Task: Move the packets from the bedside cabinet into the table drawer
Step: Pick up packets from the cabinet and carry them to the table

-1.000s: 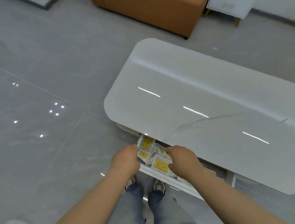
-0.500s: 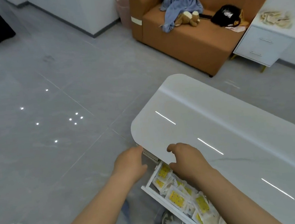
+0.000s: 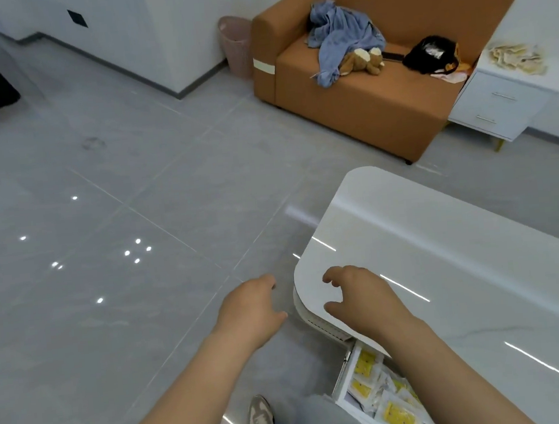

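Observation:
Several yellow-and-white packets (image 3: 391, 408) lie in the open white table drawer (image 3: 341, 380) under the table's near left corner. More pale packets (image 3: 516, 59) are piled on top of the white bedside cabinet (image 3: 498, 104) far off at the upper right. My left hand (image 3: 251, 310) hangs over the floor left of the table, fingers loosely curled, holding nothing. My right hand (image 3: 360, 297) hovers over the corner of the white table (image 3: 461, 263), fingers relaxed and empty.
An orange sofa (image 3: 363, 103) with a blue cloth, a plush toy and a black bag stands between the table and the wall. A pink bin (image 3: 236, 46) stands left of it. Grey tiled floor (image 3: 120, 225) spreads between me and the cabinet.
Both hands have let go of the packets and lifted out of the drawer. The view has swung up toward the sofa and the cabinet.

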`<action>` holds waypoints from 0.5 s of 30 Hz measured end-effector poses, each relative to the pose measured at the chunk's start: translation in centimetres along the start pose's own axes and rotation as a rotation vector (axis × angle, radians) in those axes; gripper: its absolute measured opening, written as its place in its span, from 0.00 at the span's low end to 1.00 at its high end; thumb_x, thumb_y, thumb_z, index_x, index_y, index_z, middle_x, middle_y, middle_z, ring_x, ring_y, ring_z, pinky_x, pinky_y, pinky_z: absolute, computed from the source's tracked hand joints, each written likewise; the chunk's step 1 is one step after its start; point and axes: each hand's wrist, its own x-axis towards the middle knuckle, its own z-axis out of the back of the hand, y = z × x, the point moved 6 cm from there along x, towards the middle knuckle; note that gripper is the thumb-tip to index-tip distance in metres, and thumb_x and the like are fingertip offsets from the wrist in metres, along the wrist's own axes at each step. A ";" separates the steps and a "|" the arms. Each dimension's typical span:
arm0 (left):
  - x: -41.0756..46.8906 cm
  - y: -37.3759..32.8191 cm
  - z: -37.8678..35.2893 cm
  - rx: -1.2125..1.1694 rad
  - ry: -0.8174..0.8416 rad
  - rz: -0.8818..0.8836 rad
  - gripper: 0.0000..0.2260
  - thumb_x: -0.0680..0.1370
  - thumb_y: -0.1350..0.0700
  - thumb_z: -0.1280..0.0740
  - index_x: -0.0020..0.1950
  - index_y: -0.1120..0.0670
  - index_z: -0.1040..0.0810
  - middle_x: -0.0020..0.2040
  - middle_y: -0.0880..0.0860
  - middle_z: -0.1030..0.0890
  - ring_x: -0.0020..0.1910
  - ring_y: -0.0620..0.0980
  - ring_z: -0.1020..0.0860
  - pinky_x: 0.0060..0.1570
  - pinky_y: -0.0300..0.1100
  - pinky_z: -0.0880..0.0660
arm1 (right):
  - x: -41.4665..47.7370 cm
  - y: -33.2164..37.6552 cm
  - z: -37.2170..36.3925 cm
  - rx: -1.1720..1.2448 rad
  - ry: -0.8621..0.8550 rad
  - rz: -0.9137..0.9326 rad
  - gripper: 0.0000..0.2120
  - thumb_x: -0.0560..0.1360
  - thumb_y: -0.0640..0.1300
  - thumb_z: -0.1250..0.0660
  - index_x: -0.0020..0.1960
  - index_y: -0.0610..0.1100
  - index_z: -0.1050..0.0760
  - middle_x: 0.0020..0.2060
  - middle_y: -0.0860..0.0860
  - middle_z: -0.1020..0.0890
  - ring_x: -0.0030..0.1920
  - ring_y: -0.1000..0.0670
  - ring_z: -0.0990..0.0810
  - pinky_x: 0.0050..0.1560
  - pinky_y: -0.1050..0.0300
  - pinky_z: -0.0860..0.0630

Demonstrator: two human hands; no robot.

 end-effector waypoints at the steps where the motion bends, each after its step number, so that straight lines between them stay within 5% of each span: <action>1: 0.5 0.6 0.7 -0.001 -0.004 0.001 0.23 0.75 0.50 0.33 0.68 0.52 0.32 0.63 0.50 0.25 0.61 0.50 0.26 0.58 0.41 0.29 | 0.7 0.8 0.1 0.001 0.002 0.000 0.22 0.74 0.46 0.35 0.68 0.50 0.31 0.60 0.51 0.23 0.60 0.49 0.25 0.57 0.57 0.27; 15: 13.8 2.4 11.1 0.050 -0.068 0.019 0.23 0.75 0.50 0.34 0.69 0.51 0.33 0.63 0.50 0.25 0.60 0.50 0.25 0.57 0.40 0.29 | 15.4 4.0 6.7 0.014 -0.051 0.045 0.21 0.74 0.45 0.35 0.66 0.50 0.30 0.61 0.53 0.23 0.59 0.50 0.25 0.53 0.60 0.30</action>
